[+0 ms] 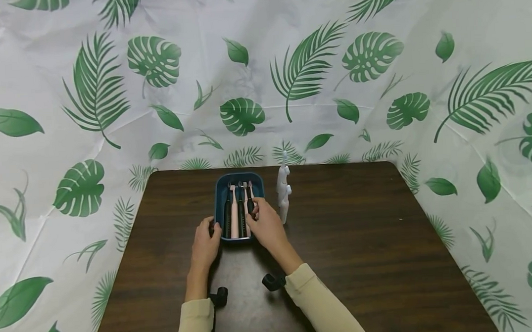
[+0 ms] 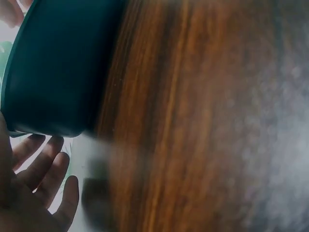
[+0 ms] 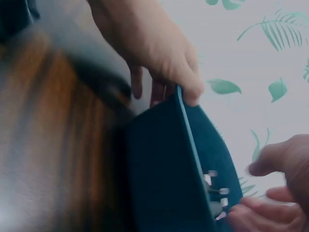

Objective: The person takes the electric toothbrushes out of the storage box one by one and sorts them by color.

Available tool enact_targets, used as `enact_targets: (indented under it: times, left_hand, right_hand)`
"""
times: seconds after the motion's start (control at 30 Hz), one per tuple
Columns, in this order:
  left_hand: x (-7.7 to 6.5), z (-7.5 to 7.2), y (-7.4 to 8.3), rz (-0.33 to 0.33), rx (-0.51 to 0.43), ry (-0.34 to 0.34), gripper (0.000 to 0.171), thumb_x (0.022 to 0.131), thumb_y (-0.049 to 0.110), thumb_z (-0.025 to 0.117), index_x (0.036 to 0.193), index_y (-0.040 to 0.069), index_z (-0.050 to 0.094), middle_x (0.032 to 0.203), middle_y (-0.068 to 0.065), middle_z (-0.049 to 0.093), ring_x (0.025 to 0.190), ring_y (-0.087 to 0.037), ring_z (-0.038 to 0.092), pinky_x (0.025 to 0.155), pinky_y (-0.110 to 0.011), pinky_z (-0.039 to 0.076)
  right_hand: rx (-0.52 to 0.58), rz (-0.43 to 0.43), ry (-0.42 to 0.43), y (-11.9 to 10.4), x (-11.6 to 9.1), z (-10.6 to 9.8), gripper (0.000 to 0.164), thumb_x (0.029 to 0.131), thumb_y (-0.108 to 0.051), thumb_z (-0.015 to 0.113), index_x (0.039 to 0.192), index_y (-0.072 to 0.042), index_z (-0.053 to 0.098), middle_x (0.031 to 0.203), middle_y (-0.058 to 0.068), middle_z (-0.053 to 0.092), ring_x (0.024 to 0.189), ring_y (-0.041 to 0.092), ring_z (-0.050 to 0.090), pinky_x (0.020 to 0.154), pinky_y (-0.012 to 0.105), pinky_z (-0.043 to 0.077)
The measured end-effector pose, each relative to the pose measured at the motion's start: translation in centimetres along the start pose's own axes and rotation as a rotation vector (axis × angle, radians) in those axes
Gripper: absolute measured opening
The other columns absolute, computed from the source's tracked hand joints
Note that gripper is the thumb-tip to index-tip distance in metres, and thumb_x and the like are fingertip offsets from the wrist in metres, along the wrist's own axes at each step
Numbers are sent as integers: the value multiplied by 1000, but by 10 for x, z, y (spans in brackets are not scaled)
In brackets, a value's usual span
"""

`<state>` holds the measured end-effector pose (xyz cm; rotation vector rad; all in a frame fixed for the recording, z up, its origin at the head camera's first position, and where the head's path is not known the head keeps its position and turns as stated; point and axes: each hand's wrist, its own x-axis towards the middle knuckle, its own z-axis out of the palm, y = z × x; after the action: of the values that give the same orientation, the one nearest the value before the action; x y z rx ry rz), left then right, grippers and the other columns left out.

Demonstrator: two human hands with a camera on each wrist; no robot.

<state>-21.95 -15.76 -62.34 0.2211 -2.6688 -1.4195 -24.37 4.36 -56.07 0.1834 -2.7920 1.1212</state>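
A dark blue bin (image 1: 217,200) with a raised rim holds several black and pink toothbrushes (image 1: 234,214), laid side by side with their heads toward the far end. My left hand (image 1: 205,243) grips the bin's near left edge, its thumb over the rim (image 3: 186,121) and its fingers outside. Over the bin's right side is my right hand (image 1: 268,223), fingertips right at the rightmost toothbrushes. In the right wrist view its thumb and fingers (image 3: 263,212) stand apart, with a gap between them. Part of the right-hand brushes is hidden behind this hand.
Two white toothbrushes (image 1: 283,205) stand upright on the brown wooden table (image 1: 363,241), just right of the bin and close to my right hand. A leaf-patterned cloth (image 1: 243,63) hangs behind and around the table.
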Motion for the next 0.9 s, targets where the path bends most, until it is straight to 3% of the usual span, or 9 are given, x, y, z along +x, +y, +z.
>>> enact_targets:
  times: [0.17,0.27,0.6,0.9]
  left_hand:
    - [0,-1,3,-12,22,6,42,102,36,49,136,11,54,126,-12,59,116,-30,53,96,-55,43]
    - [0,0,3,-20,51,11,44,101,38,48,136,13,55,128,-12,59,118,-30,54,97,-56,43]
    - [-3,-3,3,-30,72,13,44,101,43,48,136,17,57,126,-7,62,122,-28,53,95,-59,42]
    - [-2,-2,4,-16,67,18,43,101,40,50,135,14,58,126,-9,62,123,-30,51,100,-55,41]
  right_hand:
    - [-228,43,-152,-10,12,0,56,92,-32,66,141,-8,51,123,9,65,99,28,66,80,47,54]
    - [-308,54,-191,-14,16,1,57,93,-32,67,141,-6,52,124,12,65,99,33,67,78,51,55]
    - [-394,74,-195,-13,26,8,47,93,-25,65,136,-10,52,105,11,67,81,34,66,66,49,54]
    - [-476,124,-243,-18,35,11,50,95,-24,62,138,-2,52,97,15,70,75,33,67,60,46,54]
